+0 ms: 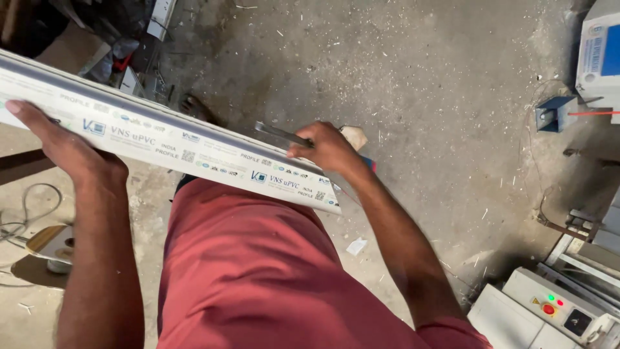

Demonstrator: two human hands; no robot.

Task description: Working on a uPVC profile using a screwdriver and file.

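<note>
White plastic profile point(168, 145), printed, long; left hand point(61, 145) flat, right hand point(329, 148) seemingly pinching metal tool point(281, 134).

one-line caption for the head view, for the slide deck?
Left hand steadies a long white plastic profile while the right hand holds a thin metal tool against it, above a dusty concrete floor.
</note>
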